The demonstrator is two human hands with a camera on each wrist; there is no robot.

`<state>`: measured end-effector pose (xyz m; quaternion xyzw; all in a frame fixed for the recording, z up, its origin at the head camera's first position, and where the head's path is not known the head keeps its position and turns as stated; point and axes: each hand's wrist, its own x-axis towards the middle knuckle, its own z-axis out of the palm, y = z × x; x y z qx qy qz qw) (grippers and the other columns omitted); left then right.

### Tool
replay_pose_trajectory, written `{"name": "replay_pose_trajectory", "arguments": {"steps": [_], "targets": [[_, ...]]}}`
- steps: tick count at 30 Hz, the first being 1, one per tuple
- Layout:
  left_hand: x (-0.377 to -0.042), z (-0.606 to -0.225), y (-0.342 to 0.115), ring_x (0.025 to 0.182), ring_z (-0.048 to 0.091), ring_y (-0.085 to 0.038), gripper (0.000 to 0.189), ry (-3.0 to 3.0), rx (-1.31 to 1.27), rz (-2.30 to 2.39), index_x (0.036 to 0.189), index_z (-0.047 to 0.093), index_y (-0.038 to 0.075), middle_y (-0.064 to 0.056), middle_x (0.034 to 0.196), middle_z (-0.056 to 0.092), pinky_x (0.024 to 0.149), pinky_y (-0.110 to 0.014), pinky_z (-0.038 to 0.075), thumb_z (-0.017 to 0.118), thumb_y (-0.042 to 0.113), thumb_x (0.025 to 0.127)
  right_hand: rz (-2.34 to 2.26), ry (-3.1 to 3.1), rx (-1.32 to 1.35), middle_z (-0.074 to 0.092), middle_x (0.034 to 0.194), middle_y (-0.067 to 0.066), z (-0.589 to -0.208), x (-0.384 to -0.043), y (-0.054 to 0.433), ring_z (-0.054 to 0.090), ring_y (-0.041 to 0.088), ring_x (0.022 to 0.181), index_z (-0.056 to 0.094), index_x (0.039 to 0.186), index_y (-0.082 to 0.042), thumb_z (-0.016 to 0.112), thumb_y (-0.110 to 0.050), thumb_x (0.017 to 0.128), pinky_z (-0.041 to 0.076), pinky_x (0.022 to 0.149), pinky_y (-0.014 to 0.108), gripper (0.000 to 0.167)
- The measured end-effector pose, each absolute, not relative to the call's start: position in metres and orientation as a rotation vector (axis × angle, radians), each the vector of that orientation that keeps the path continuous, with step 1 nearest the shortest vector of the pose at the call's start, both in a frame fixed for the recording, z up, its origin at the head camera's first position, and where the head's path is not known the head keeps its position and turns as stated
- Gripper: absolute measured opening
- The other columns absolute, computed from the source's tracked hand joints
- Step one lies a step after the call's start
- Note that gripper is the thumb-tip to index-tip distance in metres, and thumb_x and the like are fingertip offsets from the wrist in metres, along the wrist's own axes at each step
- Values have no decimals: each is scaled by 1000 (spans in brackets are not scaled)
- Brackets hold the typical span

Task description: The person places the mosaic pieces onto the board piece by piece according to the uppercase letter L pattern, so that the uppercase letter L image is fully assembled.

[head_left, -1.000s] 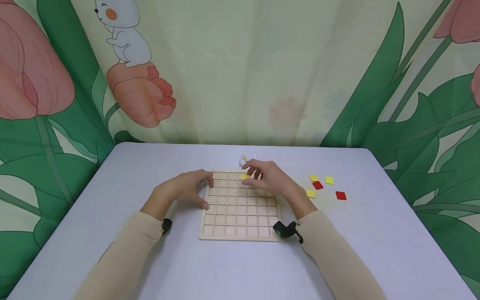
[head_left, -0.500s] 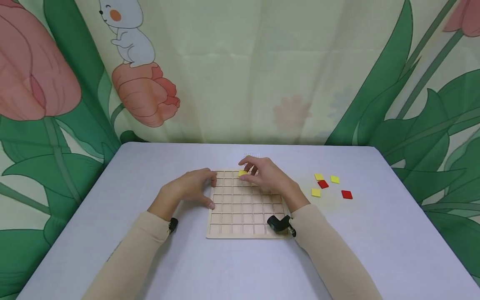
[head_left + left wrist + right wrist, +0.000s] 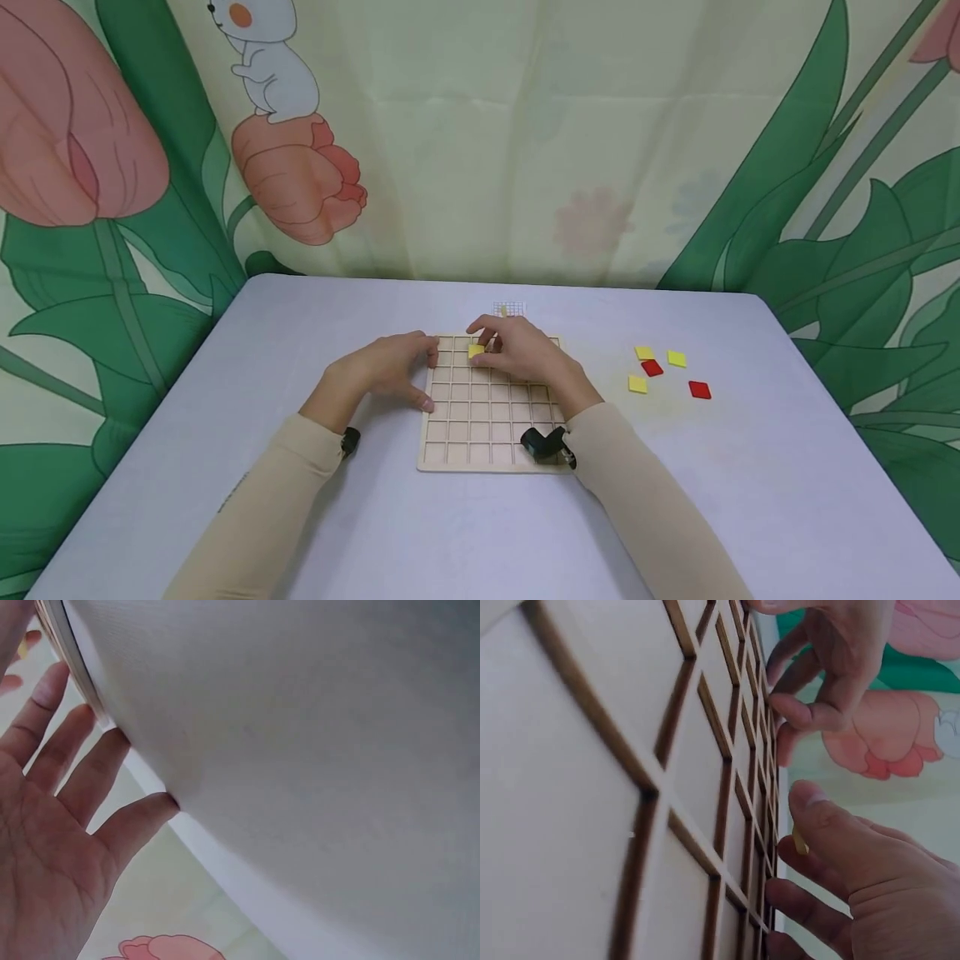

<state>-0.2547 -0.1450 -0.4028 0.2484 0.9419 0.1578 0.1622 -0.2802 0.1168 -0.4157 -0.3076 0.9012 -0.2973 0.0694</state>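
Note:
A square wooden board [image 3: 459, 429] with a raised grid lies on the table. Over its far rows, my right hand [image 3: 525, 350] pinches a yellow square tile [image 3: 476, 351] between thumb and finger. Seen from the right wrist, only the tile's thin edge [image 3: 800, 841] shows beside the thumb. My left hand [image 3: 384, 367] touches the board's left edge, thumb nearer me and fingers toward the far corner. The left wrist view shows that palm with its fingers [image 3: 94, 776] spread out, tips at the board's edge and the table.
To the right of the board lie loose yellow tiles [image 3: 637, 384] and red tiles [image 3: 700, 390]; one red tile [image 3: 652, 367] sits close to a yellow one [image 3: 644, 353]. A small card with a printed grid [image 3: 510, 308] lies behind the board. A patterned curtain [image 3: 465, 183] hangs beyond the table [image 3: 360, 517].
My right hand has moved left across the board's far rows with the yellow tile. The left hand stays at the left edge. The whole head view has shifted slightly.

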Motion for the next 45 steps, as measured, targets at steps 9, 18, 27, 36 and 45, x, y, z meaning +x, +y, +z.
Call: {"name": "replay_pose_trajectory", "arguments": {"steps": [9,18,27,36,45], "targets": [[-257,-401,-146,105,53,-21,62,2677,720,448,107,58,21,2,121,57,96,-39,48,96,49,65,-784,2765,-959,71,105,-1,-418,-283,115,63,13,86,70,123,-13,80,-28,91,54,83,33,37],[-256,-401,-147,104,52,-22,63,2669,732,476,106,58,20,1,118,57,95,-39,47,96,49,65,-768,2762,-971,73,106,1,-419,-282,116,65,14,87,71,121,-11,80,-25,91,56,84,34,34],[-256,-402,-147,105,52,-21,63,2672,723,480,106,58,21,3,118,57,97,-39,47,97,48,64,-763,2737,-1024,71,110,8,-401,-267,137,68,22,98,67,127,-5,74,-19,95,58,88,40,36],[-254,-405,-144,125,54,-22,69,2668,691,486,119,58,22,1,139,56,108,-44,46,96,46,66,-785,2769,-1008,71,115,6,-396,-252,171,65,22,104,67,127,-7,78,-22,94,56,88,41,38],[-255,-404,-147,121,56,-25,71,2683,697,448,125,56,26,2,139,55,105,-48,47,95,47,69,-829,2843,-1107,70,118,10,-389,-252,192,66,26,104,67,126,-7,81,-17,90,57,88,45,40]]}}
